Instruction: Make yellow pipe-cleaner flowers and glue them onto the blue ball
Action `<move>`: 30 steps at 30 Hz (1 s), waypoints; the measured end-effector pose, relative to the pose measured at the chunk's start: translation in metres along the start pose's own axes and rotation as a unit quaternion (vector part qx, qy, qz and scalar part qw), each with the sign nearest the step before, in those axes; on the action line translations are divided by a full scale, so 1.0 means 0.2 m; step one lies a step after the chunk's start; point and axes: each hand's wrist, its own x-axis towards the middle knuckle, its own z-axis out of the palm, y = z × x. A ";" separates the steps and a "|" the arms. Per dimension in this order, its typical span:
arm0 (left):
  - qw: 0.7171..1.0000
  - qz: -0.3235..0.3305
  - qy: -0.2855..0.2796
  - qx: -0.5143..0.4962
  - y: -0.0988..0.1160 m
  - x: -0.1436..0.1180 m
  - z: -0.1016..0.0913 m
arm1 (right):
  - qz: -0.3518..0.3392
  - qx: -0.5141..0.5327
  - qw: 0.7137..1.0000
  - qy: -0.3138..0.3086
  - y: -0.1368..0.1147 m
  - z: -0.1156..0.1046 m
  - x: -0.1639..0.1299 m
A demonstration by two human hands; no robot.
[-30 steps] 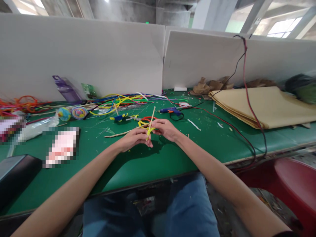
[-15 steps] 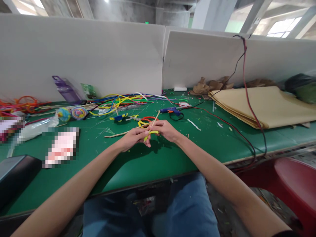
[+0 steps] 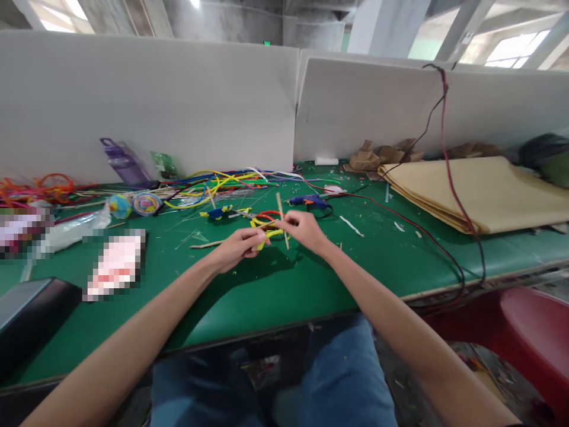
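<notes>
My left hand [image 3: 240,244] is closed, its thumb and fingers pinching a short fuzzy yellow strip [image 3: 263,242] that looks like a pipe cleaner. To its right, my right hand [image 3: 306,230] grips a thin wooden stick [image 3: 280,204] between thumb and fingers. The stick stands nearly upright and passes close to the end of the yellow strip; whether they touch I cannot tell. Just behind both hands lie scissors with red-orange handles [image 3: 268,214], partly covered. A blue glue gun [image 3: 308,201] rests beyond my right hand. Another pale stick [image 3: 207,244] lies by my left hand.
Several coloured pipe cleaners [image 3: 217,182] are heaped at the back, near a purple bottle [image 3: 127,166]. A blue-and-yellow piece [image 3: 216,212] lies left of the scissors. Folded brown paper [image 3: 480,190] covers the right side. Red and black cables [image 3: 448,160] hang over the table's front edge.
My right hand has drawn slightly right, away from my left hand. The stick has swung from a rightward slant to nearly upright, and its lower end now shows below the fingers.
</notes>
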 end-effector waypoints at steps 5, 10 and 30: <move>1.000 0.003 0.015 -0.021 0.00 0.00 -0.01 | -0.096 -0.258 0.948 -0.159 -0.02 0.09 -0.05; 0.999 0.023 0.026 -0.003 0.01 0.00 0.00 | -0.101 -0.248 0.953 -0.142 -0.01 0.08 -0.05; 0.977 0.103 0.132 0.132 0.01 0.01 0.04 | -0.183 -0.083 0.978 -0.058 -0.02 0.07 -0.07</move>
